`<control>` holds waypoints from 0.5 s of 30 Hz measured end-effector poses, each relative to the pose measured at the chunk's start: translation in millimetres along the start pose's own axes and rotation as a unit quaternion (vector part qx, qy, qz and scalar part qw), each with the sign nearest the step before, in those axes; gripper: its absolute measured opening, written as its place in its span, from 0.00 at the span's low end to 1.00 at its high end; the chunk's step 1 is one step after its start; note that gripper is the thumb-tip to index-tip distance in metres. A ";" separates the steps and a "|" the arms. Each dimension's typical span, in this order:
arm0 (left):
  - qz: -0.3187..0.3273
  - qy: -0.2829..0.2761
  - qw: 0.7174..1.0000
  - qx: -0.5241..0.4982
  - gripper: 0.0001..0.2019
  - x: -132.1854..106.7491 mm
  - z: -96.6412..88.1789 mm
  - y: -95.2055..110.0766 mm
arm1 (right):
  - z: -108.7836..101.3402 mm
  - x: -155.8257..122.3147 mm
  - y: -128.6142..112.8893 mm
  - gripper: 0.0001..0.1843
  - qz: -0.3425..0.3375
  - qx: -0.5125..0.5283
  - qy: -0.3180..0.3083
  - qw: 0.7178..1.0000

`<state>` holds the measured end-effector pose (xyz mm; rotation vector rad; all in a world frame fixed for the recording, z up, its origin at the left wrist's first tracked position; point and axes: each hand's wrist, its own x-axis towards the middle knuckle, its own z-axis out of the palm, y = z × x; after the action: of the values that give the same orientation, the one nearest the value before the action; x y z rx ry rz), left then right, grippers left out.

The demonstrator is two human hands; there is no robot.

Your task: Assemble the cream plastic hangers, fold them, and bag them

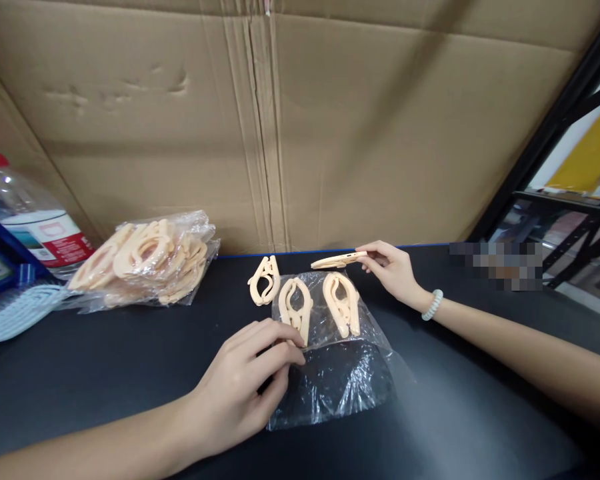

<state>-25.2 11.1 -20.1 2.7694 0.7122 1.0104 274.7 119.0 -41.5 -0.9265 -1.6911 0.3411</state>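
Note:
My right hand (393, 270) pinches one end of a beige plastic folding hanger (337, 260), held edge-on above the back of a clear plastic bag (330, 387). My left hand (247, 377) has its fingers bent and closed on the bag's left side. Its fingertips meet the lower end of a second folded hanger (307, 310). To the right of that one, a third folded hanger (341, 303) lies at the bag's upper part. Whether these two are inside the bag or on top of it, I cannot tell. Another loose hanger (264, 281) rests on the black table just left of the bag.
Bagged beige hangers (147, 260) are piled at the back left. Beside them are a light blue ribbed item (17, 310), a red-capped bottle (45, 230) and a blue container (0, 247). Cardboard (380, 120) walls the back; a black metal rack (555, 133) stands right.

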 end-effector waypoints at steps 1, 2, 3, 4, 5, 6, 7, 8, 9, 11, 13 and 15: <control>-0.003 0.001 1.000 -0.004 0.12 0.4 -0.2 0.1 | 0.2 -0.3 -0.7 0.12 0.000 0.008 0.005 1.000; -0.006 0.000 1.000 -0.008 0.12 0.9 -0.5 0.3 | 0.4 -0.5 -1.7 0.12 -0.001 0.012 0.013 1.000; -0.008 0.000 1.000 -0.013 0.12 1.4 -0.7 0.5 | 0.5 -0.7 -3.2 0.12 -0.005 0.014 0.023 1.000; -0.009 0.000 1.000 -0.017 0.12 1.9 -0.9 0.7 | 0.7 -0.9 -5.4 0.11 -0.010 0.013 0.036 0.999; -0.008 0.000 1.000 -0.020 0.12 2.3 -1.0 0.8 | 0.9 -1.2 -8.3 0.11 -0.015 0.010 0.048 0.999; -0.008 0.000 1.000 -0.022 0.12 2.6 -1.1 1.0 | 1.2 -1.3 -12.1 0.10 -0.021 0.007 0.057 0.998; -0.008 0.000 1.000 -0.023 0.12 2.8 -1.2 1.1 | 1.6 -1.4 -16.9 0.09 -0.028 0.003 0.064 0.998; -0.008 0.001 1.000 -0.023 0.12 2.9 -1.3 1.1 | 2.1 -1.4 -22.8 0.09 -0.037 -0.004 0.070 0.997; -0.007 0.003 1.000 -0.023 0.13 2.9 -1.4 1.2 | 2.6 -1.3 -29.9 0.08 -0.048 -0.014 0.076 0.996; -0.007 0.005 1.000 -0.026 0.13 3.0 -1.6 1.3 | 3.2 -0.9 -47.2 0.06 -0.077 -0.038 0.094 0.992; -0.006 0.006 0.999 -0.033 0.13 3.1 -1.9 1.7 | 2.2 -1.0 -68.4 0.05 -0.114 -0.052 0.114 0.986; -0.006 0.007 0.999 -0.041 0.13 3.3 -2.1 2.1 | -1.5 -3.0 -92.4 0.03 -0.162 -0.050 0.119 0.978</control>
<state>-23.5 10.6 -15.9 2.6868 0.6732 1.0349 239.1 56.4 16.6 -0.7160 -1.6135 -0.0712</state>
